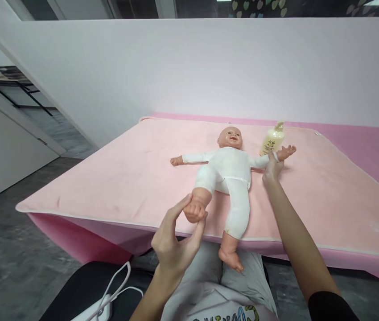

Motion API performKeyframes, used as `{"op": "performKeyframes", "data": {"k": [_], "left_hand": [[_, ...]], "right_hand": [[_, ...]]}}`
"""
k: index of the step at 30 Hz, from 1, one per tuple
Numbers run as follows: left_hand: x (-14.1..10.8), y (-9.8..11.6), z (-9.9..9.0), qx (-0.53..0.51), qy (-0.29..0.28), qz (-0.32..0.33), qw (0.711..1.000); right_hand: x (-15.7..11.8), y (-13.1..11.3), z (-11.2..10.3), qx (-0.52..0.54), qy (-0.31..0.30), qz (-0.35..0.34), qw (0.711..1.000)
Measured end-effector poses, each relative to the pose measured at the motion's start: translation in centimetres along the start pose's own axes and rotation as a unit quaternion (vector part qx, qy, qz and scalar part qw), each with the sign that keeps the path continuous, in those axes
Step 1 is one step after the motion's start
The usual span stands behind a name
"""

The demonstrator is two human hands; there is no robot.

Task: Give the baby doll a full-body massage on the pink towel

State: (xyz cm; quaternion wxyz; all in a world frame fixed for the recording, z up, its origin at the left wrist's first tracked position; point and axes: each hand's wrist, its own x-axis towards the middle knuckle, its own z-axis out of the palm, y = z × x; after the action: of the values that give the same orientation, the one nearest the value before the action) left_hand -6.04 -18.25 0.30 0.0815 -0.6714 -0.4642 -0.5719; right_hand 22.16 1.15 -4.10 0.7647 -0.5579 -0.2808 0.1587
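Observation:
A baby doll (231, 167) with a white cloth body lies on its back on a pink mat (109, 178), head toward the wall. Its foot on the left is lifted toward me, and my left hand (178, 240) pinches it between thumb and fingers. The doll's other leg hangs over the mat's near edge. My right hand (273, 168) grips the doll's arm on the right, close to the wrist. Right behind that hand is a pale yellow pump bottle (272, 139) with a printed label, its lower part partly hidden.
A white wall (189, 71) rises behind the table, which has a darker pink cover (376, 151). To my lower left, a white device with a cable (104, 303) rests on a black seat (76, 290). A doorway and grey floor are at the left.

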Motion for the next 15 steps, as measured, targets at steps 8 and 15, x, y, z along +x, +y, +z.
{"op": "performKeyframes", "data": {"k": [8,15], "left_hand": [[-5.3,-0.8,0.1,0.038,-0.036,0.021,0.998],[-8.0,-1.8,0.6,0.028,-0.088,0.053,0.994]], "right_hand": [[1.6,3.2,-1.1,-0.067,0.045,0.054,0.995],[1.4,3.1,-0.9,-0.040,0.058,0.104,0.992]]}}
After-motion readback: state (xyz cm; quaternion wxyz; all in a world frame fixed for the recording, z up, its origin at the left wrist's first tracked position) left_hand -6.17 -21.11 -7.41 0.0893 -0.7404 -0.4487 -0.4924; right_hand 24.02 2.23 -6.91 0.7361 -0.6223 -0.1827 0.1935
